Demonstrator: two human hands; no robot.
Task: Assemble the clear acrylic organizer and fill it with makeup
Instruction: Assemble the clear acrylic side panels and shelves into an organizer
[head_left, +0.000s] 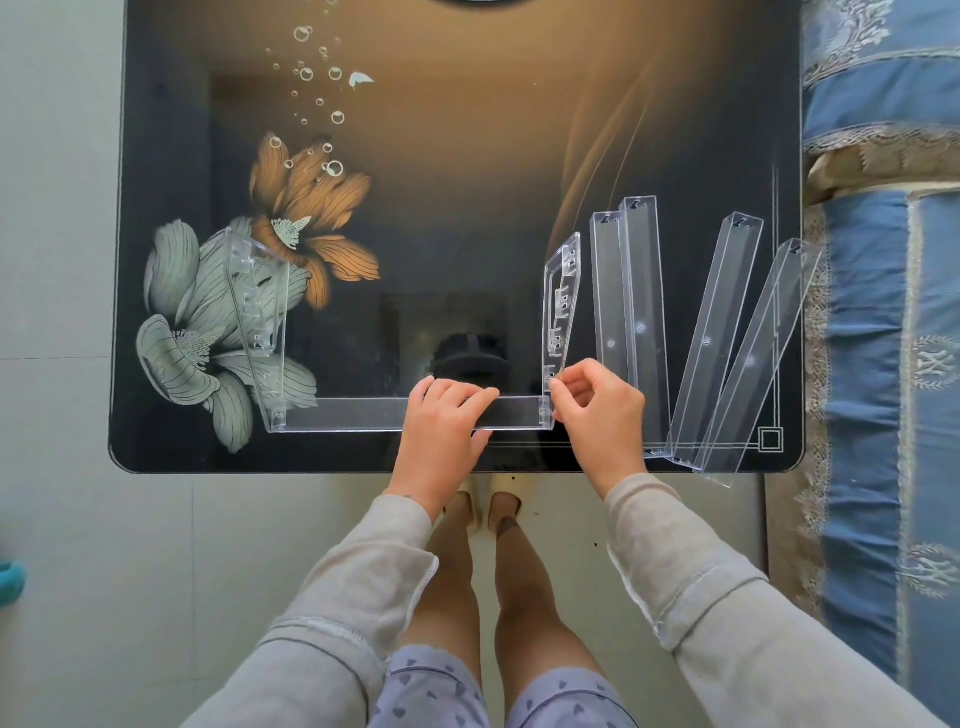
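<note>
Left hand (445, 418) grips tray (343, 413), right (600, 410) pinches panel (562, 291)

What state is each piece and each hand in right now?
shelf: flat on the table, between both panels.
left side panel: upright at the shelf's left end.
right side panel: upright at the shelf's right end.
four loose shelves: lying unassembled to the right.
left hand: holds the shelf.
right hand: pinches the right side panel's lower corner.
</note>
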